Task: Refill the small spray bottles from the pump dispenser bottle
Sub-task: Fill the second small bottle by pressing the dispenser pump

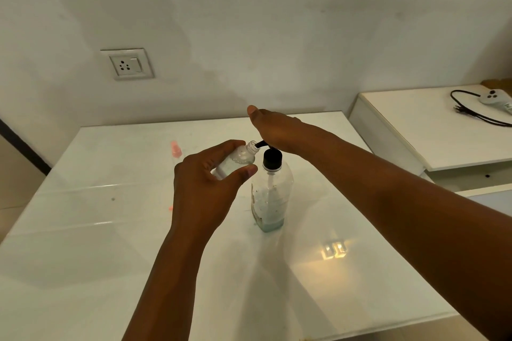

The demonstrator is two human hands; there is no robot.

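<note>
From my head camera, my left hand [205, 191] holds a small clear spray bottle [238, 160] tilted, fingers and thumb curled round it, its open neck at the black nozzle of the pump dispenser bottle [271, 194]. That bottle stands upright mid-table [83, 230]. My right hand [273, 130] presses flat on the pump head, fingers hidden. A pink object [175, 148] lies blurred farther back.

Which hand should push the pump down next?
The right hand, probably: it already rests on the pump dispenser bottle's black top. The left hand is busy holding the small spray bottle at the spout.
</note>
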